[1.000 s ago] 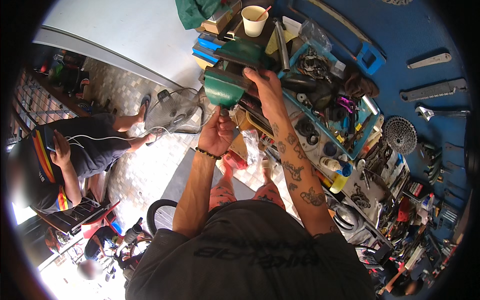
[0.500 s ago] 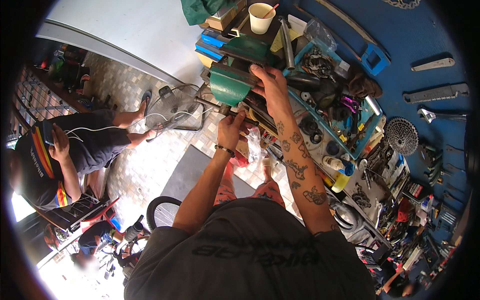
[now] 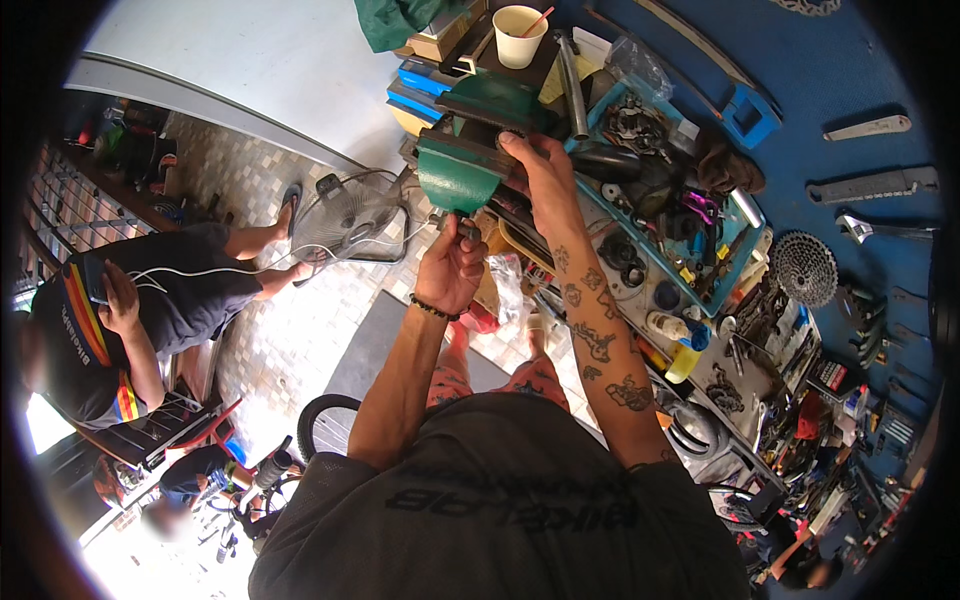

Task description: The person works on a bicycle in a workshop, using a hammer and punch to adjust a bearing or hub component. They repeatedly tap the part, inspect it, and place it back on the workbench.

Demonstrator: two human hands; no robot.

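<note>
Two bare hands are at the green vise, which sits at 12 o'clock in the head view. Half a second ago its handle slanted from 10 to 4 o'clock with most of the bar in sight; now little of it shows, and the left hand pinches it in curled fingers right under the vise, so the screw has probably been turned. The right hand stays at 1 o'clock, thumb against a small dark part by the jaws; whether it grips that, I cannot tell. Glossy paint covers the vise's rounded body; its jaws are dark and straight-edged. Beyond, at 12, stands a smooth pale cup; at 2, a blue tray of jumbled metal parts; at 3, a toothed, round cassette; at 10, a wire-caged fan.
</note>
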